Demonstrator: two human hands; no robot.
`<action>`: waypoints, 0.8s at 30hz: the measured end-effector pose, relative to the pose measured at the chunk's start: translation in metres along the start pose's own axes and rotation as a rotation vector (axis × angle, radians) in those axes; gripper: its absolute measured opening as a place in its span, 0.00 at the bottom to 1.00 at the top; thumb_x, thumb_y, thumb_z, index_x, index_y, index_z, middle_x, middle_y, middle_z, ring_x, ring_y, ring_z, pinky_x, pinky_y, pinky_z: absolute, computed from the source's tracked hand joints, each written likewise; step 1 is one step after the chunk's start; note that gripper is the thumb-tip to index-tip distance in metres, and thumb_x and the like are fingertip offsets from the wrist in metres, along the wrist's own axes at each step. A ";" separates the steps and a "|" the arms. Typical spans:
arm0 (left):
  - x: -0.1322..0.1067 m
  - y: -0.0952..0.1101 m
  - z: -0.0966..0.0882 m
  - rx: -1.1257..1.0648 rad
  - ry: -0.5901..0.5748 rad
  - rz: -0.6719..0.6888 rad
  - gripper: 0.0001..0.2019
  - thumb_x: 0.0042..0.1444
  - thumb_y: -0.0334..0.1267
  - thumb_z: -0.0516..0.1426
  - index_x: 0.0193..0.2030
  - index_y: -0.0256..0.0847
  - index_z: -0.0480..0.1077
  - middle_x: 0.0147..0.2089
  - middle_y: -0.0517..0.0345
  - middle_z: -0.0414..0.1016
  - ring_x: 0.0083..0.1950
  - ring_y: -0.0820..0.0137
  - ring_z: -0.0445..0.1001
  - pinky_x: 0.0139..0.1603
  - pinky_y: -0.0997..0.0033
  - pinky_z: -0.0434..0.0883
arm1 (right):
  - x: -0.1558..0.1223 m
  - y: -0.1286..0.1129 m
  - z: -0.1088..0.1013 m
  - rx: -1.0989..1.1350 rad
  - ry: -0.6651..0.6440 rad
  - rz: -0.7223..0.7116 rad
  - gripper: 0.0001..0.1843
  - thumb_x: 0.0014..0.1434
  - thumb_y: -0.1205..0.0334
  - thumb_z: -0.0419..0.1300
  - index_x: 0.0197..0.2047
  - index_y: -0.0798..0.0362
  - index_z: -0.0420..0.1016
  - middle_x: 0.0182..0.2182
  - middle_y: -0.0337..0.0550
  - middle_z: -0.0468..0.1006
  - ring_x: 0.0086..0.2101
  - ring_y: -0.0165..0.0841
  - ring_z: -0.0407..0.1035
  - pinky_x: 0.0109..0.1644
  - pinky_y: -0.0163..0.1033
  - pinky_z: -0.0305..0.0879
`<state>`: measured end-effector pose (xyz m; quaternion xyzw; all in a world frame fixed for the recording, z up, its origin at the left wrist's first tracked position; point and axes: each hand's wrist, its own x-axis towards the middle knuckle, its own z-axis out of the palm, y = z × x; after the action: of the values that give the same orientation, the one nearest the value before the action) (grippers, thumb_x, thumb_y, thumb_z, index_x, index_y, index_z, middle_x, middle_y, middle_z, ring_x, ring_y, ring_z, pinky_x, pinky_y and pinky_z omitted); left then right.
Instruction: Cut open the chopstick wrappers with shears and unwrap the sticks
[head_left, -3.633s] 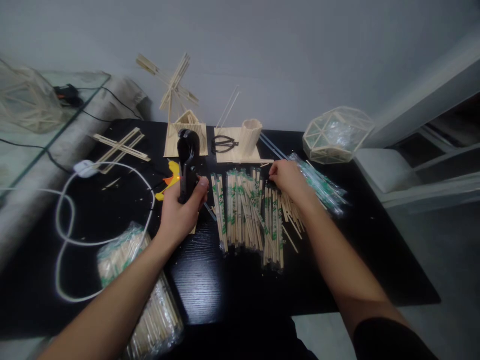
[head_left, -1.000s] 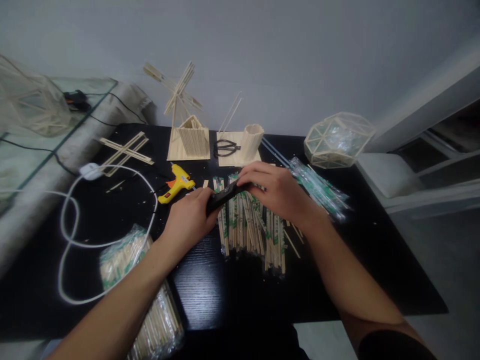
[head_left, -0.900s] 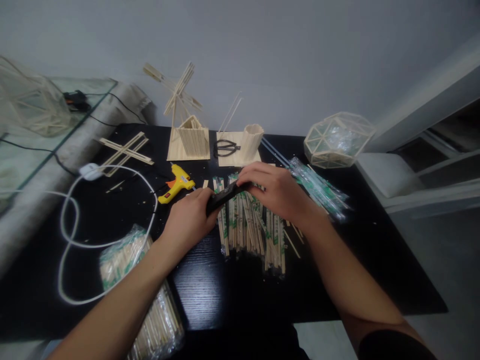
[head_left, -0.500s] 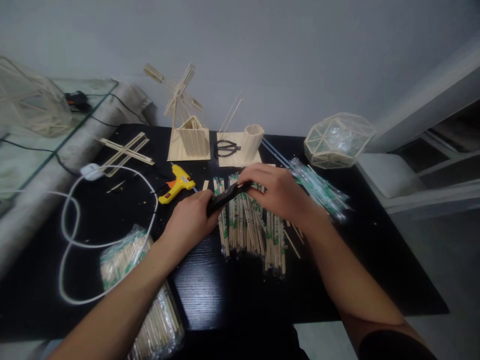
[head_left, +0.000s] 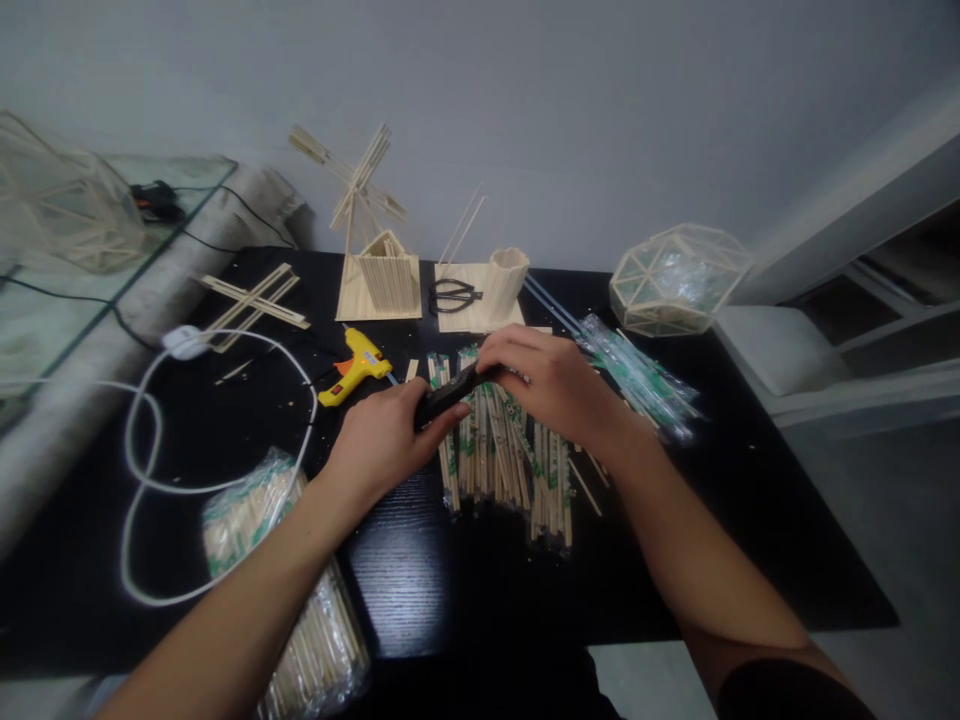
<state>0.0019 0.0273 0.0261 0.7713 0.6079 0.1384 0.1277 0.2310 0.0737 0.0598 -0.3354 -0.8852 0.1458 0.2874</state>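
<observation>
Both my hands hold a slim dark object [head_left: 451,396] in front of me, tilted up toward the right. It looks like a phone seen edge-on, but I cannot tell its kind for sure. My left hand [head_left: 380,437] is closed round its near left end, with the thumb along the lower side. The far right end sits in the bent fingers of my right hand [head_left: 551,385]. Below the hands lie several wrapped chopsticks [head_left: 499,450] on the black table [head_left: 405,590]. A yellow glue gun [head_left: 354,368] rests left of them.
Behind stand a stick windmill model [head_left: 386,280], black-handled scissors [head_left: 454,294] and a round stick holder [head_left: 506,285]. At the right are glue sticks in plastic [head_left: 637,375] and a geometric stick frame [head_left: 679,280]. A white cord [head_left: 135,540] loops beside a chopstick pack [head_left: 322,640] at left.
My left thumb has stretched out further along the dark object's lower side. Otherwise my hands and the object stay almost in place.
</observation>
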 end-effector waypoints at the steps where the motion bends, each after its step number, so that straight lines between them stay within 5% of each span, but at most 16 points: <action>1: 0.000 0.000 0.000 -0.003 -0.004 -0.003 0.23 0.67 0.61 0.53 0.32 0.44 0.62 0.28 0.57 0.71 0.29 0.63 0.71 0.32 0.66 0.55 | 0.000 0.000 0.000 0.001 -0.001 0.005 0.12 0.68 0.74 0.54 0.42 0.50 0.77 0.45 0.44 0.80 0.49 0.37 0.76 0.57 0.45 0.71; 24: -0.002 0.005 -0.003 0.103 -0.083 -0.102 0.32 0.68 0.67 0.42 0.29 0.44 0.69 0.24 0.52 0.71 0.27 0.60 0.72 0.31 0.63 0.58 | 0.001 -0.007 0.000 0.058 -0.032 0.080 0.11 0.65 0.74 0.55 0.39 0.51 0.77 0.42 0.45 0.81 0.45 0.37 0.77 0.55 0.45 0.72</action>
<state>0.0048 0.0246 0.0306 0.7499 0.6469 0.0682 0.1200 0.2268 0.0696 0.0637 -0.3598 -0.8710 0.1879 0.2768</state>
